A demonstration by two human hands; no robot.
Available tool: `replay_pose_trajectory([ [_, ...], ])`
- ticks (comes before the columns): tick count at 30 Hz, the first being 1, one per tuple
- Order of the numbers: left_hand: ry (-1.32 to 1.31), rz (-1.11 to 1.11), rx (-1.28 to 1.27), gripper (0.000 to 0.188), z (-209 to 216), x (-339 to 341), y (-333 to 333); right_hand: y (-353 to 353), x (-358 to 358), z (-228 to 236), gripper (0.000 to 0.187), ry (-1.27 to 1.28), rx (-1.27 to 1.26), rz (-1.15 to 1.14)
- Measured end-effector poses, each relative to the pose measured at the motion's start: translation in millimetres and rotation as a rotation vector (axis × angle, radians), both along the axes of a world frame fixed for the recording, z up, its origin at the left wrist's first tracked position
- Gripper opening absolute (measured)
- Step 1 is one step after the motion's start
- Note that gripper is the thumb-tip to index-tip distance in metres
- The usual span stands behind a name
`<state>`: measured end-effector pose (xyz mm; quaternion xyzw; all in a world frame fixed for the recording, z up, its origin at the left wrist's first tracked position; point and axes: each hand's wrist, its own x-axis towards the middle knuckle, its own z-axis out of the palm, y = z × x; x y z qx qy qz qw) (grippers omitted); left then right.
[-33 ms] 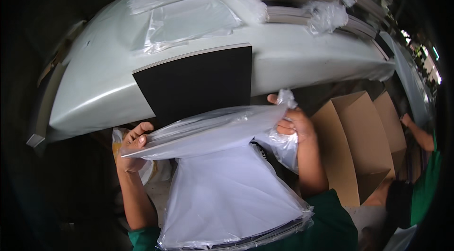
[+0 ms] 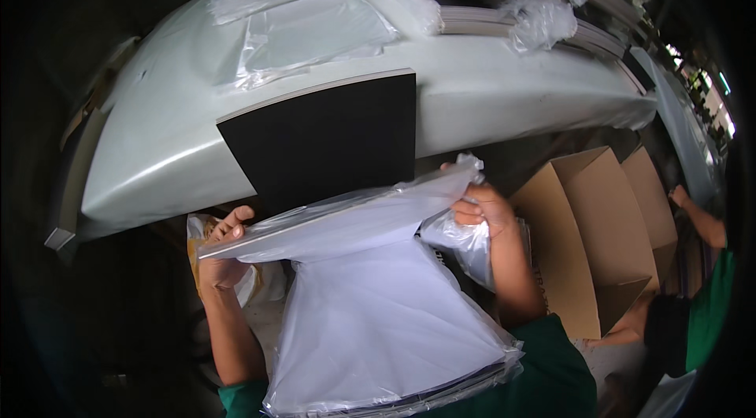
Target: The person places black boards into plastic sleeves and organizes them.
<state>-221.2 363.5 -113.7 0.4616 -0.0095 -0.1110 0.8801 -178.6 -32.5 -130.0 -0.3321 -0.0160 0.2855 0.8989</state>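
A thin white book or board point(image 2: 346, 225) in a clear plastic bag is held up in front of me between both hands. My left hand point(image 2: 224, 245) grips its left end, thumb on top and fingers below. With its fingers curled, my right hand point(image 2: 486, 209) closes on the right end, where loose plastic point(image 2: 470, 168) bunches up. Below, a stack of plastic-wrapped white-faced items point(image 2: 386, 323) lies against my lap, dark edges at its bottom. Just beyond the held piece, a black-covered book or board point(image 2: 331, 135) leans on the table edge, its lower part hidden.
The pale covered table point(image 2: 173, 150) carries flat clear plastic bags point(image 2: 315, 32) and stacks of wrapped books point(image 2: 488, 20) at the back. To the right stands an open cardboard box point(image 2: 583, 237). A co-worker's arm point(image 2: 701, 217) in green shows at far right.
The right end of the bagged piece has tipped up slightly, and the bunched plastic there has shifted. My right hand has moved a little; the left hardly at all.
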Motion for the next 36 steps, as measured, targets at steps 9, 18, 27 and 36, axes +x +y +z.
replay_pose_trajectory([
  [9,0.354,-0.07,-0.143,0.021,-200.5,-2.4,32.1,-7.6,2.5,-179.4,0.01,0.247,-0.014,0.247],
  [18,0.297,0.145,0.202,0.007,-242.8,-2.6,-7.7,-6.8,5.0,-173.4,0.022,-0.07,-0.759,0.153],
  [27,-0.152,0.505,0.556,0.01,-81.7,11.2,-12.4,14.0,8.7,-8.5,0.034,-0.422,-0.345,-0.323],
  [36,-0.838,-0.148,0.708,0.038,48.5,-11.5,-130.4,115.5,-23.8,85.3,0.054,-0.421,0.517,0.325],
])
